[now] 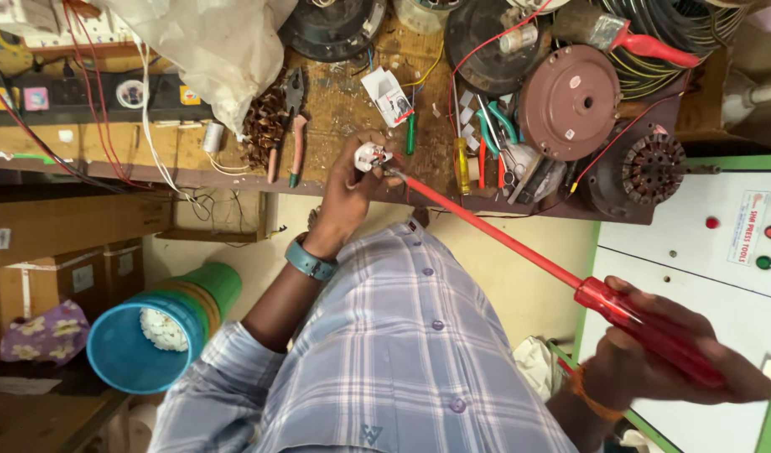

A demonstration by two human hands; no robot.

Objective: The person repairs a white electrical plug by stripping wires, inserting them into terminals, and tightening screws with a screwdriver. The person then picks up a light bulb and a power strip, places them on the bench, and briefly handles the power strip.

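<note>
My left hand grips a small white electrical plug above the front edge of the wooden workbench. My right hand is closed around the clear red handle of a long red screwdriver. Its metal tip touches the plug at my left fingers. A blue band sits on my left wrist. My checked shirt fills the lower middle of the view.
On the bench lie pliers, a green screwdriver, a small white box, brown motor covers and a wound stator. A white panel with coloured buttons stands at the right. Stacked blue and green tubs sit lower left.
</note>
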